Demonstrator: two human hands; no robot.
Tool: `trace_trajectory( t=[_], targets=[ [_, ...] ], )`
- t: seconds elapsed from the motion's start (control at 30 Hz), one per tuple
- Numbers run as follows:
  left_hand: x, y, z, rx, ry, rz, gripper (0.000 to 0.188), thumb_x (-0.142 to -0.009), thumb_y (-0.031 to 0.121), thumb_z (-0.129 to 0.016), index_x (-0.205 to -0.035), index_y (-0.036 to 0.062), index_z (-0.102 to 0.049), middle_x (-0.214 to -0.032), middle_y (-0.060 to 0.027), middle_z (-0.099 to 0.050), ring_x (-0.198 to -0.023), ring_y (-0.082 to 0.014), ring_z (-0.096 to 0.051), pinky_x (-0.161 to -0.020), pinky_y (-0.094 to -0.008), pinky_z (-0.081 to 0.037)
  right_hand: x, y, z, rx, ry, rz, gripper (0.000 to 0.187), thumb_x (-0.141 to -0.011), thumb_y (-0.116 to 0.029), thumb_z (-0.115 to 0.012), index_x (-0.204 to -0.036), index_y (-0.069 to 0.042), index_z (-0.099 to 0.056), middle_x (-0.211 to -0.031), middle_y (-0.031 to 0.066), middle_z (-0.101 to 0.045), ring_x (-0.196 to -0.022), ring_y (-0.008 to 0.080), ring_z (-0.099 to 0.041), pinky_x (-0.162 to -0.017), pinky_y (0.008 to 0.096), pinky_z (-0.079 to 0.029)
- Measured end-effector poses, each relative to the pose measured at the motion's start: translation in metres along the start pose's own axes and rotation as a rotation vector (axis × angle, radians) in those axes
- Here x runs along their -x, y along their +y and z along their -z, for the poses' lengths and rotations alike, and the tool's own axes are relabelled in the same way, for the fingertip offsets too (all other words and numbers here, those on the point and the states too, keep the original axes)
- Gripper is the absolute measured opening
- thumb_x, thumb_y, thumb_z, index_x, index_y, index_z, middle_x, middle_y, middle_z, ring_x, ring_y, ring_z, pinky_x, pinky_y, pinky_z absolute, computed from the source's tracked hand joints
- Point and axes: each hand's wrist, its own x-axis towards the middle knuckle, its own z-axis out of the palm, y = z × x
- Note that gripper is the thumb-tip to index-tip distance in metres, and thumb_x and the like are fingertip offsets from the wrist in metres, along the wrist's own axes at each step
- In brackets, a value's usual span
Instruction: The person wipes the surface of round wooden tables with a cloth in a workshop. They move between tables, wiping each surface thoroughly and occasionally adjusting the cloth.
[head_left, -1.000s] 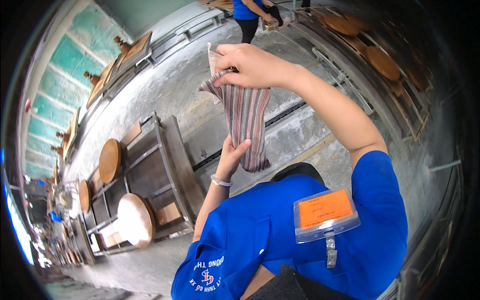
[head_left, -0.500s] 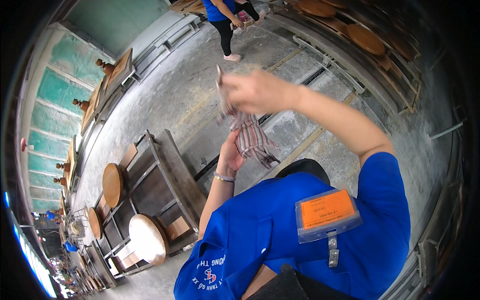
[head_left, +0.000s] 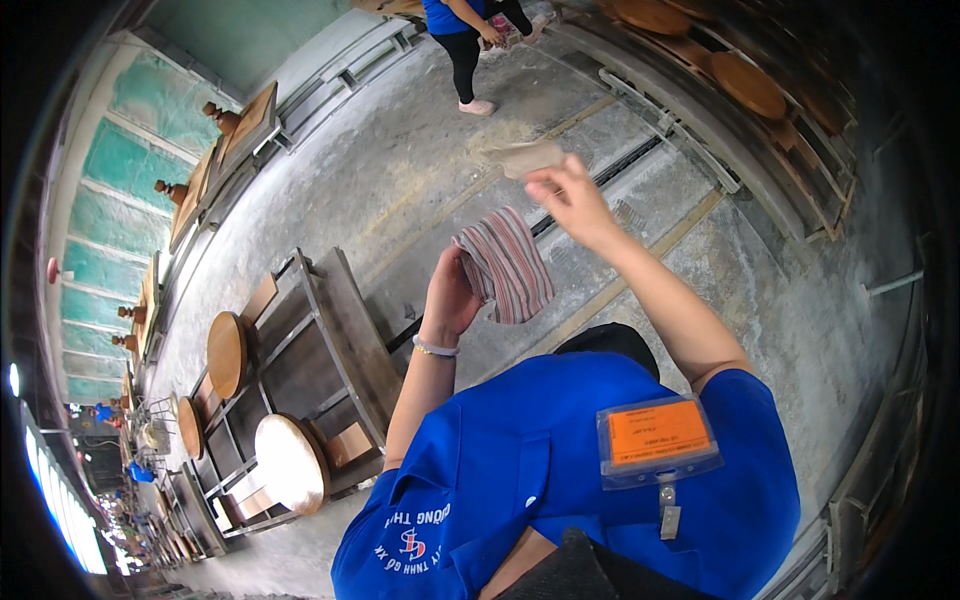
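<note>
A striped cloth (head_left: pixel 507 268) in red, grey and white hangs from my left hand (head_left: pixel 450 295), whose fingers are closed on its left edge and partly hidden behind it. Up and to the right of the cloth is my right hand (head_left: pixel 575 205), thumb and fingers pinched at the corner of a thin, pale beige sheet (head_left: pixel 525 158). Motion blurs the sheet, and I cannot tell whether it is paper or sandpaper. Both hands are in the air above the concrete floor, apart from each other.
To the left, a low metal rack (head_left: pixel 330 330) carries round wooden tops (head_left: pixel 228 355). Another rack with round brown tops (head_left: pixel 748 85) stands at the upper right. Beyond my hands a person in blue (head_left: pixel 455 40) stands on the floor. Wooden panels (head_left: pixel 245 125) line the left wall.
My right hand has moved right and away from the cloth, taking the pale sheet with it. The cloth, bunched and hanging before, now lies broader and flatter at my left hand.
</note>
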Motion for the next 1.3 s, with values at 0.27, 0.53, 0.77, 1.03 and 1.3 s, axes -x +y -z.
trace_trajectory(
  t=[0.27,0.53,0.77,1.03,1.3],
  targets=[
    [-0.004,-0.004,-0.031,-0.625,0.091,-0.416,0.015,-0.097,0.002,-0.067,-0.111,0.0044,-0.061,-0.109,-0.0033,-0.066,-0.100,-0.0116,-0.061,-0.087,-0.0319,-0.050,0.019,0.022,-0.007,-0.147,-0.331,-0.109,0.038,-0.085,-0.037,-0.087,-0.096,-0.002,-0.078,-0.095,0.0116,-0.061,-0.086,0.0235,-0.061,-0.078,0.0389,-0.048],
    [-0.011,-0.038,-0.018,-1.090,0.497,-0.524,0.014,-0.089,-0.002,-0.071,-0.093,0.0036,-0.058,-0.088,-0.0055,-0.065,-0.086,-0.0094,-0.062,-0.075,-0.0282,-0.051,0.047,0.020,-0.003,0.016,-0.053,-0.211,0.028,-0.083,-0.020,-0.088,-0.093,0.003,-0.075,-0.092,0.0101,-0.059,-0.084,0.0213,-0.058,-0.076,0.0351,-0.048],
    [-0.024,-0.067,-0.025,-0.186,0.253,-0.318,0.025,-0.105,0.006,-0.058,-0.130,0.0040,-0.057,-0.113,-0.0051,-0.069,-0.103,-0.0155,-0.068,-0.090,-0.0321,-0.057,0.060,0.028,-0.003,-0.126,0.011,-0.180,0.030,-0.084,-0.019,-0.088,-0.101,0.003,-0.076,-0.098,0.0095,-0.061,-0.088,0.0216,-0.060,-0.076,0.0360,-0.049],
    [-0.009,-0.073,-0.043,-0.281,0.244,-0.276,0.044,-0.107,0.009,-0.058,-0.149,0.0095,-0.044,-0.112,-0.0084,-0.069,-0.102,-0.0157,-0.070,-0.087,-0.0357,-0.061,0.079,0.046,-0.004,-0.105,0.038,-0.248,0.024,-0.085,-0.022,-0.087,-0.091,-0.002,-0.074,-0.096,0.0072,-0.062,-0.082,0.0199,-0.062,-0.074,0.0332,-0.052],
    [-0.019,-0.079,-0.008,-0.360,0.271,-0.155,0.030,-0.091,-0.008,-0.043,-0.112,0.0035,-0.061,-0.105,-0.0055,-0.062,-0.091,-0.0168,-0.063,-0.085,-0.0370,-0.058,0.084,0.074,-0.006,-0.378,0.087,-0.361,0.020,-0.090,-0.016,-0.082,-0.100,-0.001,-0.074,-0.098,0.0054,-0.063,-0.087,0.0145,-0.063,-0.076,0.0294,-0.051]
  ],
)
